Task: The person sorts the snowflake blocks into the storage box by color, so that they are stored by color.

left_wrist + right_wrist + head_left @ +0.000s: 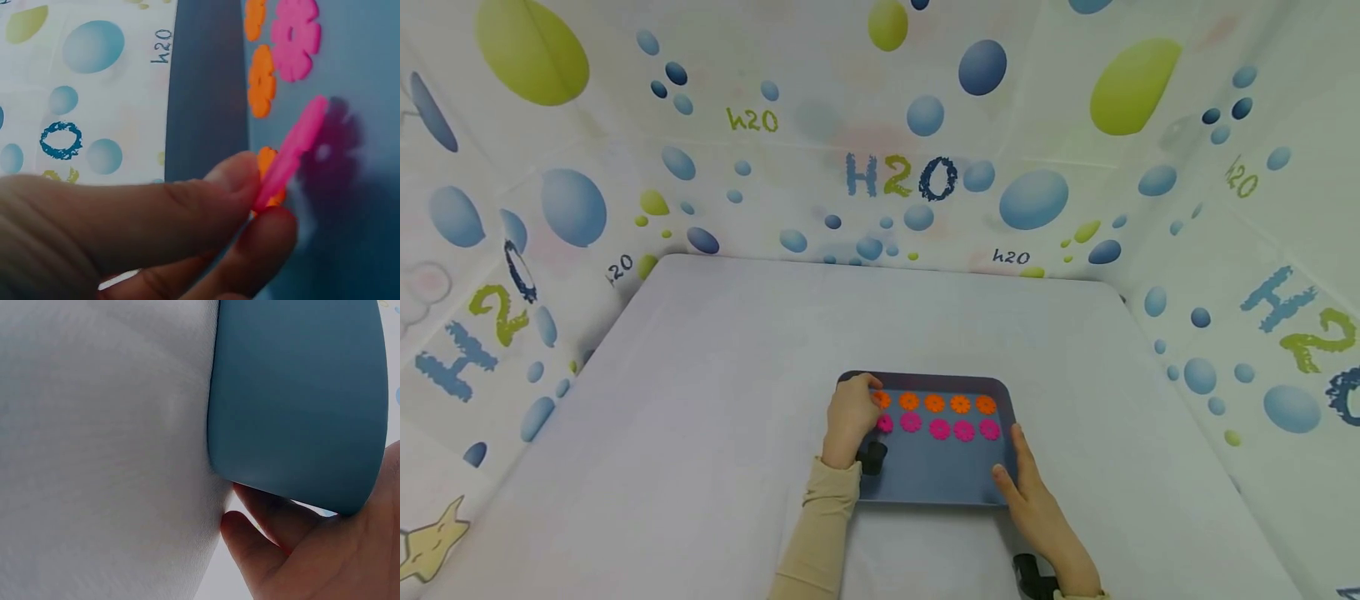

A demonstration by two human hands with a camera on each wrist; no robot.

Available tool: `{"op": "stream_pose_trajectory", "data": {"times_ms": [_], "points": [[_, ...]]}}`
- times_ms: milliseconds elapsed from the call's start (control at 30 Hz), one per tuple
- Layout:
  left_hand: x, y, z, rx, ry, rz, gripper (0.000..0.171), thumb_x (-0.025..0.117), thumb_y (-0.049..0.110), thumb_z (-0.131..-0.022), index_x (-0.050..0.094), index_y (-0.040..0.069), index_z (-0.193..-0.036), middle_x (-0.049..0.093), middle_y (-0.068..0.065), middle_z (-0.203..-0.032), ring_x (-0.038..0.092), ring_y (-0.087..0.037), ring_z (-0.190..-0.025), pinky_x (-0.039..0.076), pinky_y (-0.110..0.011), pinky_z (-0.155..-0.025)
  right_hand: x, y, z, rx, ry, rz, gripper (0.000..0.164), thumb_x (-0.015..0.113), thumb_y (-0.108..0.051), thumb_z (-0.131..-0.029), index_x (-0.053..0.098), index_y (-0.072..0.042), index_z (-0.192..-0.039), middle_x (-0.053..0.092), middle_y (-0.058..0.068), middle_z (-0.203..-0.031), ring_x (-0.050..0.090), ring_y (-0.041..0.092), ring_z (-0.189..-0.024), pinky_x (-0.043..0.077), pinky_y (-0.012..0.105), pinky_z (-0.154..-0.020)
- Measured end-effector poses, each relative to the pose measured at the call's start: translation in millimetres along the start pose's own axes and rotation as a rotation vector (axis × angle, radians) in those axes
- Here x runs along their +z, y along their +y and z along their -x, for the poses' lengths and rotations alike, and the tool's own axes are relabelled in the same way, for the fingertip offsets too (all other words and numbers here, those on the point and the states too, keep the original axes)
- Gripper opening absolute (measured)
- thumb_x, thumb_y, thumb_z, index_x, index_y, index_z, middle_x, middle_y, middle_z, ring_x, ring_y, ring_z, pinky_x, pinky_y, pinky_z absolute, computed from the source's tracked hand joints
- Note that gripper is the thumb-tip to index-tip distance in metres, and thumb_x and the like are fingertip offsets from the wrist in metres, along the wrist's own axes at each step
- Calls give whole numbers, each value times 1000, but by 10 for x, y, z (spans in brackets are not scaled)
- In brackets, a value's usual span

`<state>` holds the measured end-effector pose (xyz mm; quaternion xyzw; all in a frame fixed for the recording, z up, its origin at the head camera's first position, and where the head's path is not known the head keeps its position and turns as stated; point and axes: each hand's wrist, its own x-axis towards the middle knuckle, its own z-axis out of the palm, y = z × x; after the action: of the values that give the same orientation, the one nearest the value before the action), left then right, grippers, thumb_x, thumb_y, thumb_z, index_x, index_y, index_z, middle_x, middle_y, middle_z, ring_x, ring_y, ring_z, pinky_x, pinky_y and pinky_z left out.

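My left hand (852,415) is over the left end of a blue-grey tray (936,479), pinching a pink flower-shaped piece (292,153) between thumb and fingers. In the left wrist view that piece stands tilted on edge, its shadow falling on the tray floor. Behind it, an orange flower (267,162) is partly covered. A row of orange flowers (935,403) lies along the tray's far side, with pink flowers (939,429) in a row just nearer. At the tray's right side, my right hand (1041,504) holds the rim, thumb over it and fingers along the outer wall.
The tray rests on a white-covered table (722,400). Around the table hang white sheets (820,75) printed with blue and green drops and "H2O" lettering. A black wrist-camera mount (872,458) on the left wrist overlaps the tray's left part.
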<state>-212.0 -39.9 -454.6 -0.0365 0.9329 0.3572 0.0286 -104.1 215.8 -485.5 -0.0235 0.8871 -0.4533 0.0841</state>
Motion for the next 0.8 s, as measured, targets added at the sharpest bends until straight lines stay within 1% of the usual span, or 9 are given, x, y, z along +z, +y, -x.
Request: {"op": "stream_pose_trajectory", "data": {"times_ms": [167, 233, 300, 367, 500, 600, 667, 733, 800], "points": [[47, -4, -2, 6, 58, -20, 30, 74, 3, -78, 71, 6, -107, 67, -5, -72, 56, -15, -60, 47, -29, -55, 2, -5, -2, 2, -1, -1, 71, 38, -32, -105, -5, -9, -156, -5, 21, -162, 2, 46, -148, 9, 68, -112], [40, -3, 6, 13, 68, -12, 29, 73, 3, -78, 71, 6, -107, 68, -6, -74, 55, -15, -58, 46, -29, -53, 3, -7, -4, 3, -2, 3, 70, 38, -32, -105, -5, -9, -156, -4, 21, -162, 2, 46, -148, 9, 68, -112], [14, -8, 16, 31, 62, 15, 28, 72, 4, -80, 71, 5, -108, 69, -7, -75, 54, -15, -57, 44, -27, -52, 4, -12, -5, 5, -4, 5, 70, 37, -32, -105, -5, -9, -156, -4, 21, -162, 2, 46, -148, 9, 68, -112], [-27, -29, 27, 68, 48, 42, 26, 72, 8, -83, 70, 5, -109, 70, -8, -78, 55, -14, -58, 44, -26, -53, 5, -17, -7, 4, -5, 9, 70, 37, -32, -105, -5, -10, -156, -4, 21, -162, 2, 46, -148, 10, 68, -112], [-150, -108, 67, 175, 12, 73, 27, 70, 17, -88, 69, 5, -112, 73, -9, -85, 62, -15, -63, 46, -26, -56, -2, -24, -13, -3, -8, 17, 70, 38, -32, -105, -5, -9, -156, -3, 22, -162, 3, 47, -147, 11, 68, -112], [-266, -163, 98, 236, 13, 76, 27, 67, 19, -91, 67, 7, -115, 72, -9, -90, 64, -17, -69, 48, -28, -58, -18, -20, -18, -9, 0, 32, 71, 38, -31, -105, -4, -8, -156, -3, 24, -162, 4, 49, -147, 11, 69, -111], [-357, -192, 116, 275, 43, 68, 27, 66, 19, -92, 67, 7, -116, 71, -9, -94, 65, -21, -77, 50, -32, -64, -31, -18, -22, -10, 4, 41, 71, 39, -31, -105, -4, -7, -156, -2, 24, -161, 5, 49, -146, 11, 68, -111], [-452, -223, 134, 318, 99, 22, 27, 65, 20, -93, 68, 7, -116, 71, -11, -101, 65, -27, -89, 52, -39, -73, -42, -10, -29, -13, 6, 48, 71, 39, -32, -104, -4, -8, -156, -2, 24, -161, 5, 49, -147, 12, 68, -112], [-541, -257, 147, 360, 172, -50, 27, 65, 20, -92, 68, 7, -115, 70, -13, -110, 63, -33, -102, 51, -46, -82, -58, -1, -36, -24, 3, 49, 72, 40, -31, -104, -4, -7, -156, -2, 24, -161, 5, 49, -146, 11, 68, -112]]}}
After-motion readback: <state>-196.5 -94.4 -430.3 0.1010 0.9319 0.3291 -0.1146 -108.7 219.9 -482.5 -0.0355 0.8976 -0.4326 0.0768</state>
